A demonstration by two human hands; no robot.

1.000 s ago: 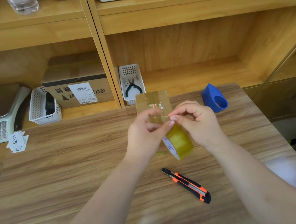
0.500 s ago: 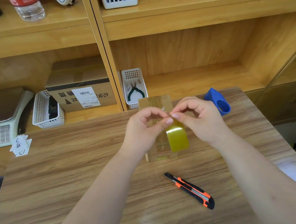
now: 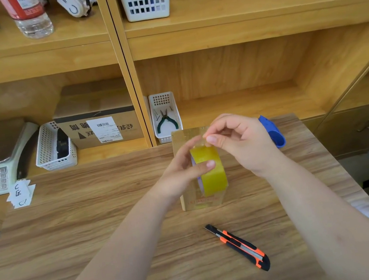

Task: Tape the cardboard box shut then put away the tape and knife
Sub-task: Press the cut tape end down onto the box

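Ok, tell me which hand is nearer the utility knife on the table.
Left. The left hand, gripping the tape roll, sits closer above the utility knife; the right hand is higher, pinching the tape end.

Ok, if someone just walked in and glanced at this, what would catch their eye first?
Probably the yellow tape roll at the centre of the table, gripped by the left hand while the right hand pinches at its top edge, just above the small cardboard box. Next, the orange and black utility knife lying nearer the person.
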